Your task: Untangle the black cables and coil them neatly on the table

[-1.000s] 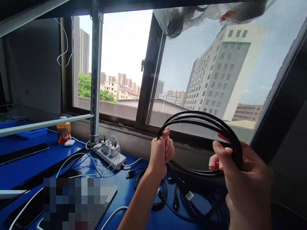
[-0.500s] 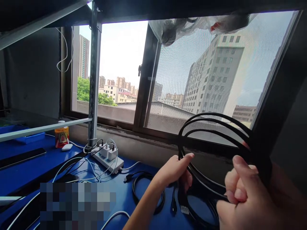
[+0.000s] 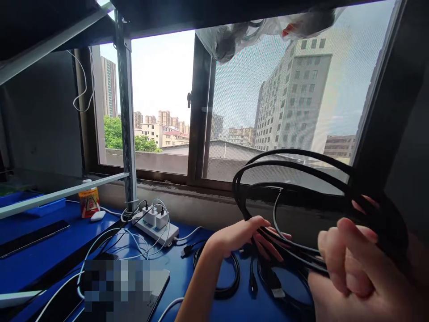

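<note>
Several cable loops (image 3: 298, 255) are pinched by left hand (image 3: 241, 235), clasped by right hand (image 3: 351, 273); below the fingers (image 3: 259, 222) one end (image 3: 275, 293) is left loose.

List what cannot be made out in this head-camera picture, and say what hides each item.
Head view:
1. Flat grey device on the blue table: masked by a pixelated patch.
2. Right hand: cut off by the bottom edge; its fingers hide how it grips the looped black cable coil.
3. Small orange bottle: label too small to read.
4. Clear plastic bag: contents cropped by the top edge, blurred by the film.
</note>
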A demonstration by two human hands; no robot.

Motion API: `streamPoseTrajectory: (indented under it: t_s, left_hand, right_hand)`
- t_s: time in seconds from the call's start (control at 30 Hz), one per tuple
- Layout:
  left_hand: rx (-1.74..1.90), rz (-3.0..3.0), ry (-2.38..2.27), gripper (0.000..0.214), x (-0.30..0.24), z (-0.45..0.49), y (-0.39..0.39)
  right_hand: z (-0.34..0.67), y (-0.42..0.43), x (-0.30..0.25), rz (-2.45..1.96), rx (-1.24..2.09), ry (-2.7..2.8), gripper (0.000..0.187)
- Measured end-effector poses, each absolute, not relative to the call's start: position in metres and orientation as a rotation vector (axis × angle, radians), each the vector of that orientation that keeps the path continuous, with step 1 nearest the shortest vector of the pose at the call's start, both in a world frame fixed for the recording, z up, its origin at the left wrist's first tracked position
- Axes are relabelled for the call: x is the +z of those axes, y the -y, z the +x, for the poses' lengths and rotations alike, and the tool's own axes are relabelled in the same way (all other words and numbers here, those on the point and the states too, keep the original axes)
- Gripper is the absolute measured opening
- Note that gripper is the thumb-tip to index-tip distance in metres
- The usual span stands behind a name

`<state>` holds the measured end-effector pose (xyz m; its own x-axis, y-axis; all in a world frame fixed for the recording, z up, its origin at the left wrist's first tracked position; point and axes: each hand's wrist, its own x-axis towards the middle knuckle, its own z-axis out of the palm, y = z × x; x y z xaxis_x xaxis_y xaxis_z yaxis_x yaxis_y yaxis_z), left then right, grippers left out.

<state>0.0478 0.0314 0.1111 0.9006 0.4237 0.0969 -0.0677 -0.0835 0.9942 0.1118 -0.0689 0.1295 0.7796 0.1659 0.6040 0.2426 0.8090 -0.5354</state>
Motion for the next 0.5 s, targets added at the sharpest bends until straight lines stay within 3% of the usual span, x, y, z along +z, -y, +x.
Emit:
streamPoseTrajectory:
  t_s: [0.1,0.27,0.4,0.5]
  left_hand:
    - [0.555,1.579,-0.267,0.041,0.112,0.049,-0.03]
    - [0.878,1.566,-0.265,0.049,0.108,0.06,-0.03]
    - [1.129,1.492,-0.286,0.044,0.106,0.067,-0.029]
    - [1.262,1.336,-0.236,0.044,0.107,0.069,-0.029]
  right_hand:
    - [0.118,0.061,0.135,-0.497,0.033,0.71,0.023]
    - [0.131,0.061,0.132,-0.395,0.196,0.868,0.013]
    - [0.134,0.06,0.128,-0.343,0.277,0.962,0.031]
    - [0.134,0.055,0.129,-0.334,0.331,0.952,0.032]
